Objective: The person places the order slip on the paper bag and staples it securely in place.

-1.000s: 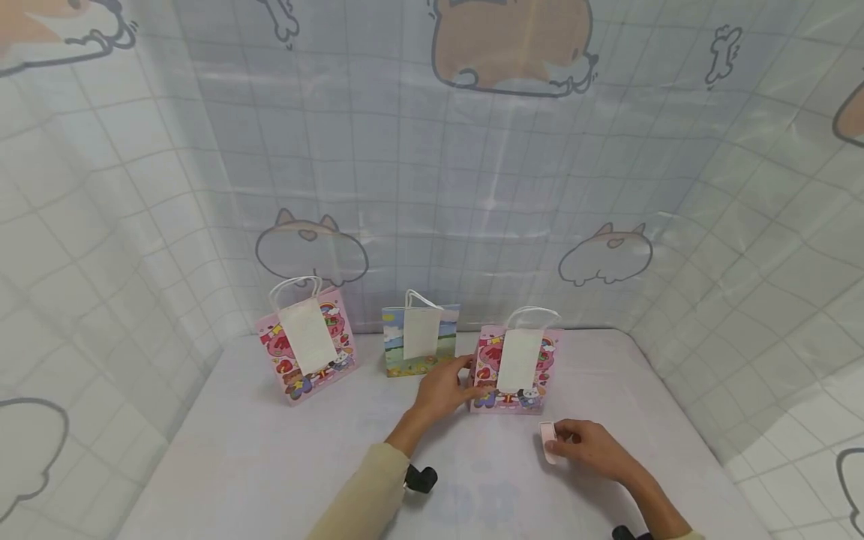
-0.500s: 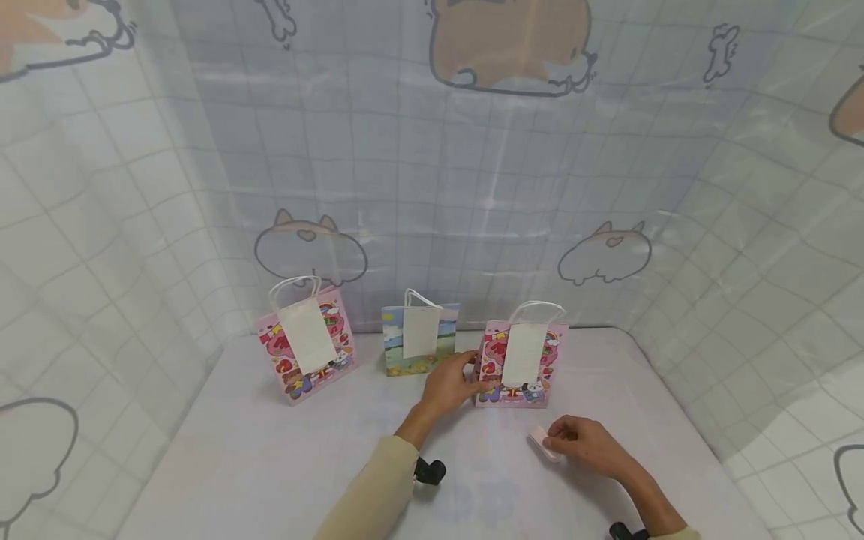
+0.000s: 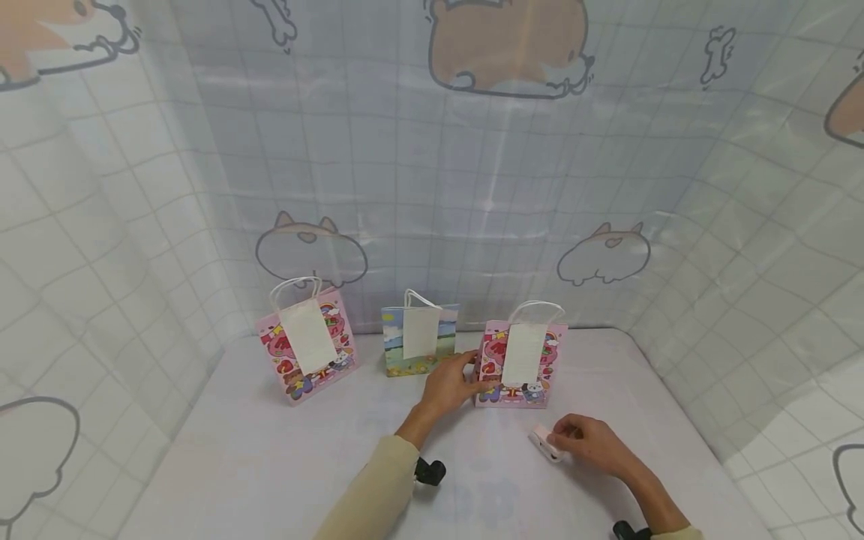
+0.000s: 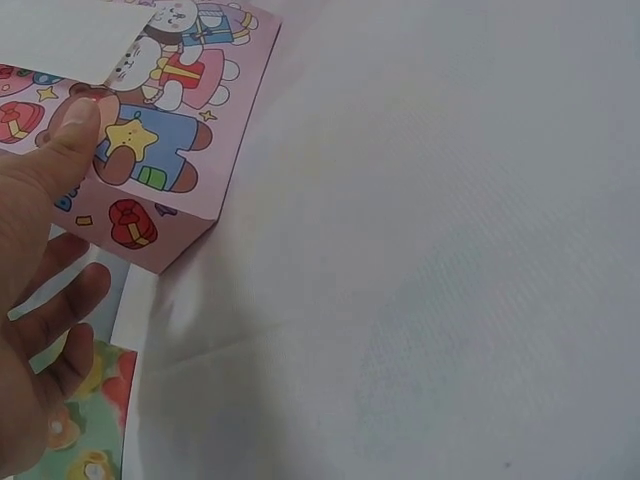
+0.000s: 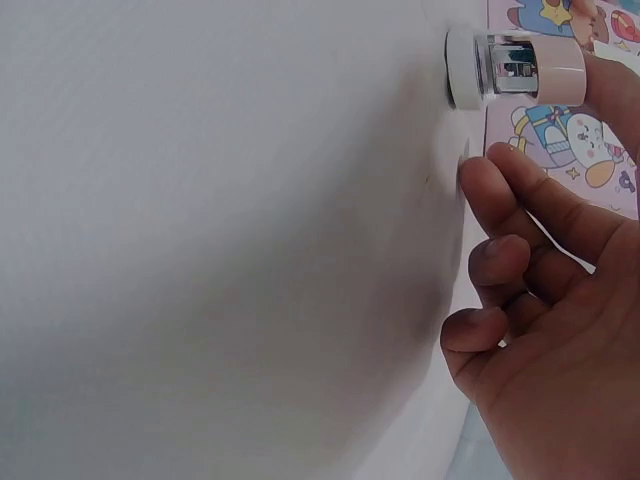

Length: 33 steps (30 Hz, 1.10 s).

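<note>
My left hand (image 3: 448,385) holds the left edge of a pink cartoon-print paper gift bag (image 3: 553,375). Its thumb lies on the front panel, while other fingers show loosely bent beside the bag in the left wrist view. In front of this bag, a small pink stapler (image 3: 544,442) with a white base stands on the table. My right hand (image 3: 589,445) is at it: the thumb touches the pink top (image 5: 560,70), and the fingertips (image 5: 490,180) are bent loosely, a little apart from it in the right wrist view.
Another pink gift bag (image 3: 273,330) stands tilted at the back left. Between the two pink bags is a smaller landscape-print bag (image 3: 393,349). All three have white string handles and white front panels. Grid-patterned curtains (image 3: 472,187) enclose the white table (image 3: 270,465).
The left hand and its bag have shifted slightly right and back. The stapler, held on end before, has been turned down onto its base, and the right fingers have loosened.
</note>
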Available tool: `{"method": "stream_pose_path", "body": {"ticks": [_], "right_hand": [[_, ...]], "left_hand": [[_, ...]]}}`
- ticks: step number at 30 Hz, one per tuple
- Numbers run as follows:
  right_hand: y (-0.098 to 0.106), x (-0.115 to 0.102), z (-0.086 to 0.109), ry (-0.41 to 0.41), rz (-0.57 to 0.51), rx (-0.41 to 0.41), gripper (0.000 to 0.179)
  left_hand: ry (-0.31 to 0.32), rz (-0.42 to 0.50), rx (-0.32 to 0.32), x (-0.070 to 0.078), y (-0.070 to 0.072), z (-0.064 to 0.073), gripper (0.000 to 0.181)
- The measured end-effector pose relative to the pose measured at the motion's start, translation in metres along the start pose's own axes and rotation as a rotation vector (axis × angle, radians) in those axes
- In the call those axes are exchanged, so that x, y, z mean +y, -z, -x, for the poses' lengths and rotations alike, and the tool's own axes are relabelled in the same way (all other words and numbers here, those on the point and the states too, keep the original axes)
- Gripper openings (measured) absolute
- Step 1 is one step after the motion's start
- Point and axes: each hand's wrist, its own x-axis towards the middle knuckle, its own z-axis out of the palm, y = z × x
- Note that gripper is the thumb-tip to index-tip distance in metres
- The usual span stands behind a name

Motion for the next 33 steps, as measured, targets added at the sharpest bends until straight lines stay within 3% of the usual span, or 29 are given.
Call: {"method": "stream_pose_path", "body": {"ticks": [12,25,29,33], "right_hand": [[-0.004,0.005,-0.004,-0.039,-0.014,0.011,0.048],[-0.007,0.000,-0.009,-0.027,-0.019,-0.017,0.045],[-0.007,-0.002,-0.006,-0.016,-0.016,0.000,0.041],[-0.001,0.001,-0.005,0.025,0.005,0.076,0.037]], "left_hand": [[0.011,-0.024,0.007,-0.001,-0.002,-0.004,0.073],[0.013,-0.038,0.013,-0.008,0.003,-0.005,0.079],[0.028,-0.043,0.010,-0.010,0.007,0.000,0.080],[0.012,-0.057,0.018,-0.020,0.018,0.014,0.076]]}}
